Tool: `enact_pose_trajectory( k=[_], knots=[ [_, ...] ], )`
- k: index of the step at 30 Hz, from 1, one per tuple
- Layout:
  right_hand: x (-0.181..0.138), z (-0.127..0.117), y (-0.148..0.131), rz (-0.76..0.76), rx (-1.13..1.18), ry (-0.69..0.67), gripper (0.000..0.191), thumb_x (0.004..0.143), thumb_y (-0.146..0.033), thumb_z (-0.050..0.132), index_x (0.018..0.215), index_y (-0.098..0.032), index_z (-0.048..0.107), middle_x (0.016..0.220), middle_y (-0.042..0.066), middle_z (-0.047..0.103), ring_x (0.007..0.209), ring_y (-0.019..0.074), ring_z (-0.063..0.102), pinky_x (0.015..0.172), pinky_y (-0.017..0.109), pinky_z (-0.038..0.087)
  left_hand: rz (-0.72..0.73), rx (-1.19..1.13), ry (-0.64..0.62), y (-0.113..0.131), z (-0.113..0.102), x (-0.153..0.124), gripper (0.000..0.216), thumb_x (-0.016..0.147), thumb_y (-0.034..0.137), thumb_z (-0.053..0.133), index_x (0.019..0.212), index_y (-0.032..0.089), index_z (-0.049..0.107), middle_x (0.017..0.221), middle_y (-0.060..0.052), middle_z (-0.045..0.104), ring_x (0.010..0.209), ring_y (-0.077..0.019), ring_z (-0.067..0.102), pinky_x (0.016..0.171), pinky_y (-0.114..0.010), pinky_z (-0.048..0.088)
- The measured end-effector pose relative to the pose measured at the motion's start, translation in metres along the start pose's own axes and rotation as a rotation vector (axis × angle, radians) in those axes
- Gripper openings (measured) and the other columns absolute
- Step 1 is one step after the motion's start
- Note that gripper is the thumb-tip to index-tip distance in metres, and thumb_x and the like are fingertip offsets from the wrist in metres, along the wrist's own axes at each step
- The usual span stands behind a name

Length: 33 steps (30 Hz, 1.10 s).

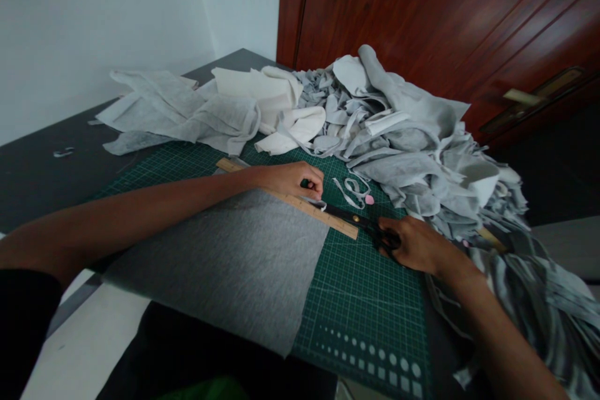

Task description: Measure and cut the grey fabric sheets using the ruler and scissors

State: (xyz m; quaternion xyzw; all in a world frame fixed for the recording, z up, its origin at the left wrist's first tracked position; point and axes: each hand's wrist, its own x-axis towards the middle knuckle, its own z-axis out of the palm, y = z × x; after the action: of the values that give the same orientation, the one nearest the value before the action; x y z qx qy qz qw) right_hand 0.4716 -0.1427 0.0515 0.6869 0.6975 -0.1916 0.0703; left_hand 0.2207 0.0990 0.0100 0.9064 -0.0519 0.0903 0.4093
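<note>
My left hand (296,179) is closed, thumb and forefinger pinched at the far edge of a grey fabric sheet (248,256), beside a wooden ruler (340,225). The ruler lies along that edge on top of the cloth. A narrow pale strip of the cloth's edge (317,204) curls up just below the fingertips. In my right hand (415,244) are black-handled scissors (356,219), fingers through the loops. Their blades point left along the ruler and reach the strip. My left palm and the blade tips are partly hidden.
A green cutting mat (365,287) lies under the cloth on a dark table (37,137). Grey and white fabric scraps (398,131) are heaped at the back and right. A thin cut strip (351,190) and a pink piece (369,199) lie beyond the scissors. Behind stands a wooden door (422,12).
</note>
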Motion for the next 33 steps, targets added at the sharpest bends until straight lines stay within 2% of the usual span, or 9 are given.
enact_pose_trajectory(
  k=[6,13,17,23,33],
  knots=[
    [0.004,0.001,-0.001,-0.021,0.005,0.013,0.015,0.081,-0.019,0.066,0.079,-0.023,0.052,0.074,0.003,0.068,0.066,0.0183,0.06,0.061,0.028,0.033,0.016,0.026,-0.016,0.0,0.0,0.0,0.021,0.1,0.026,0.066,0.089,0.011,0.076,0.09,-0.008,0.068,0.08,-0.0149,0.058,0.077,-0.029,0.045],
    [0.011,0.001,-0.006,-0.028,-0.026,0.023,0.015,0.081,-0.021,0.066,0.079,-0.023,0.052,0.07,0.002,0.064,0.063,0.0176,0.057,0.059,0.028,0.028,0.015,0.018,-0.006,-0.002,0.001,0.0,0.021,0.1,0.029,0.067,0.088,0.015,0.076,0.088,-0.006,0.069,0.082,-0.0146,0.062,0.077,-0.027,0.045],
    [0.014,0.001,-0.008,-0.029,-0.002,0.018,0.017,0.081,-0.021,0.067,0.078,-0.023,0.051,0.07,0.001,0.064,0.063,0.0169,0.056,0.059,0.027,0.029,0.001,-0.012,0.016,-0.002,0.002,-0.001,0.021,0.099,0.032,0.069,0.084,0.018,0.075,0.087,-0.004,0.068,0.082,-0.0145,0.063,0.076,-0.026,0.045],
    [0.02,-0.001,-0.009,-0.05,0.021,0.007,0.018,0.079,-0.021,0.068,0.077,-0.023,0.049,0.072,0.001,0.064,0.063,0.0166,0.056,0.059,0.028,0.03,0.019,-0.028,0.035,-0.003,0.002,-0.001,0.013,0.095,0.026,0.074,0.085,0.018,0.076,0.083,-0.002,0.067,0.076,-0.0133,0.06,0.073,-0.026,0.043],
    [0.022,0.001,-0.008,-0.048,0.023,0.022,0.014,0.079,-0.019,0.067,0.08,-0.023,0.053,0.073,0.002,0.066,0.065,0.0173,0.059,0.06,0.028,0.03,0.044,-0.034,0.033,-0.004,0.002,-0.002,0.017,0.096,0.028,0.074,0.083,0.017,0.076,0.084,-0.003,0.067,0.079,-0.0145,0.062,0.074,-0.025,0.044]
  ],
)
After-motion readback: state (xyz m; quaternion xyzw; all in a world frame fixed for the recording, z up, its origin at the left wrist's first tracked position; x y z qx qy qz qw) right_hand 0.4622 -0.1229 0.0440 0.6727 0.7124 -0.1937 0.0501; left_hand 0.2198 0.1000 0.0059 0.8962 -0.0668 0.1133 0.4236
